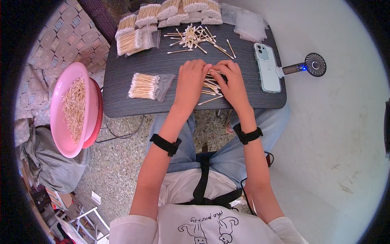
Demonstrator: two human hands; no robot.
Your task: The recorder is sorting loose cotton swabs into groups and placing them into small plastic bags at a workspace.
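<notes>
Over the front middle of the dark table, my left hand (pixel 191 81) and my right hand (pixel 231 81) meet at the fingertips. Both are closed around a few cotton swabs (pixel 215 71) with wooden sticks and white tips. Under and between my palms lie more loose cotton swabs (pixel 210 86), partly hidden by the hands. One lone swab (pixel 210 100) rests nearer the table's front edge. To the left of my left hand sits a clear bag of cotton swabs (pixel 145 86), its empty plastic end toward my wrist. Farther back is a loose pile of swabs (pixel 194 37).
Filled swab bags (pixel 170 12) are stacked along the table's (pixel 122 101) back edge. Empty clear bags (pixel 248 26) lie back right. A pale phone (pixel 268 71) and a small fan (pixel 315 65) are at the right edge. A pink basin (pixel 59 118) of swabs stands left.
</notes>
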